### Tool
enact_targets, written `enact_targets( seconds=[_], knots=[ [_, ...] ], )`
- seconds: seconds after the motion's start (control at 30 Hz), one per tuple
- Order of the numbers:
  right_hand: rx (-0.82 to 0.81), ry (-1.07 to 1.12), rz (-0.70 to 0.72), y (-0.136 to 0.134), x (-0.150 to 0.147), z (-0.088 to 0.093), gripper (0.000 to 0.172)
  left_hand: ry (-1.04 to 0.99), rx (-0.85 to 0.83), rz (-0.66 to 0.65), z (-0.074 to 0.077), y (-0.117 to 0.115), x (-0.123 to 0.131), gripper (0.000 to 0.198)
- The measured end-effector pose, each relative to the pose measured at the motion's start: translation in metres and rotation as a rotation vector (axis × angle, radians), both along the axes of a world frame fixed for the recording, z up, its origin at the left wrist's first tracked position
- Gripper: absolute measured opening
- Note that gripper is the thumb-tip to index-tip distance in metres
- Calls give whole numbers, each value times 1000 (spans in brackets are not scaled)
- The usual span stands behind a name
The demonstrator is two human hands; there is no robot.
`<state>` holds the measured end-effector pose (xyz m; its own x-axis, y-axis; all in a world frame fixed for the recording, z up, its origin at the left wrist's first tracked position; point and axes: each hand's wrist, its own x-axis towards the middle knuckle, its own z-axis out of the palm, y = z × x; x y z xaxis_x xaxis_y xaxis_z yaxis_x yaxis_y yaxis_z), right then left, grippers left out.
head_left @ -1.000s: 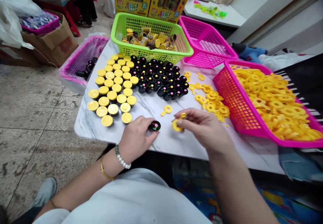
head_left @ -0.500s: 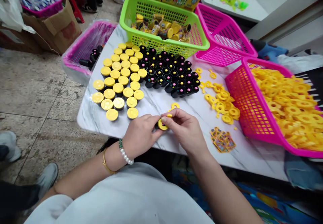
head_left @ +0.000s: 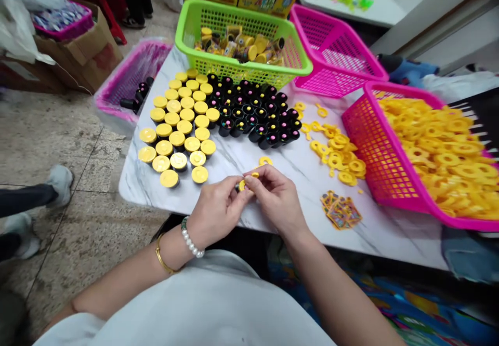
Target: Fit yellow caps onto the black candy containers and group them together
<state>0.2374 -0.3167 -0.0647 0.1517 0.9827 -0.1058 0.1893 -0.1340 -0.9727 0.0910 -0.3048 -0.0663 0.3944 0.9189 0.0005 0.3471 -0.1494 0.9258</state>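
Note:
My left hand (head_left: 218, 205) is closed around a small black cup (head_left: 236, 186), mostly hidden by the fingers. On top of the cup sits a yellow ring (head_left: 242, 185), and my right hand (head_left: 278, 200) pinches it with thumb and fingers. Just beyond my hands a loose yellow ring (head_left: 265, 161) lies on the marbled table (head_left: 296, 180). Yellow-topped black cups (head_left: 176, 138) stand in rows to the left. Behind them to the right is a cluster of black cups (head_left: 259, 132) with pink and yellow knobs in their tops.
At the back stands a green basket (head_left: 241, 68) of yellow-capped pieces. Pink baskets (head_left: 339, 50) sit to its right; the nearer pink basket (head_left: 384, 164) holds yellow rings. A ring pile (head_left: 337, 151) and small printed cards (head_left: 341, 211) lie on the right. Another person's shoe (head_left: 60, 185) shows at left.
The view has shifted slightly. Both hands have drawn closer together, and the thumbs now cover more of the yellow ring on the cup. At left, the other person's feet have moved.

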Motion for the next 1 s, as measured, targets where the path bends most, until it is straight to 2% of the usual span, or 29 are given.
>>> enact_targets(
  seconds=[0.1, 0.23, 0.4, 0.47, 0.53, 0.67, 0.77, 0.87, 0.93, 1.0],
  knots=[
    [7, -6, 2, -3, 5, -1, 28, 38, 45, -11, -2, -2, 1, 29],
    [-90, 112, 43, 4, 21, 1, 43, 106, 113, 8, -4, -2, 4, 21],
    [-281, 122, 339, 30, 35, 15, 36, 151, 114, -47, -5, -2, 4, 19],
    [-311, 56, 455, 35, 34, 22, 32, 251, 113, -80, -3, -2, 5, 18],
    [-276, -95, 504, 34, 30, 27, 26, 389, 132, -110, -1, -1, 7, 23],
    [-162, -412, 422, 17, 19, 30, 15, 552, 152, -137, -2, -2, 9, 30],
    [-296, -310, 391, 7, 9, 26, 19, 445, 219, -94, -11, -11, 4, 46],
    [-355, -178, 261, 10, -5, 18, 22, 186, 371, 28, -26, -22, -2, 63],
    [-275, -188, 182, 18, -17, 13, 22, 15, 429, 59, -33, -28, -8, 58],
    [-179, -237, 164, 27, -30, 9, 25, -85, 458, 66, -36, -32, -13, 43]
  ],
)
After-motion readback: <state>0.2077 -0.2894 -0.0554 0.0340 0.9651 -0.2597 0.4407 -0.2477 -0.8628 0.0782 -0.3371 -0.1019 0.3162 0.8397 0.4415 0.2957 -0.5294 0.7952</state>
